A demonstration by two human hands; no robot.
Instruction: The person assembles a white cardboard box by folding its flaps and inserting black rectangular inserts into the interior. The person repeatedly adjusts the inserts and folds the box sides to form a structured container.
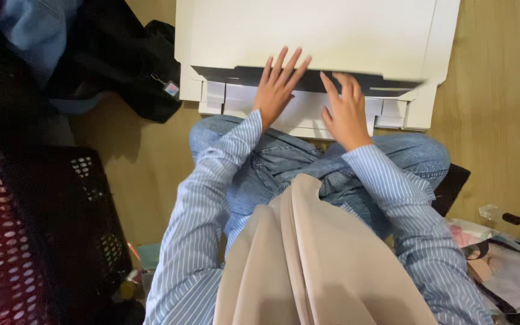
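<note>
A large white printer [308, 33] stands on the wooden floor in front of my crossed legs. My left hand [277, 87] lies flat, fingers spread, reaching into the dark slot above the white paper tray [302, 111]. My right hand [345, 111] rests beside it on the white sheets in the tray, fingers curled down toward the slot. Neither hand visibly grips anything. Both arms wear blue striped sleeves, and a beige cloth hangs down over my chest.
A dark perforated plastic basket [43, 235] stands at the left. Dark bags and clothes [115, 60] are piled at the upper left. A bag and small items [507, 265] lie on the floor at the lower right.
</note>
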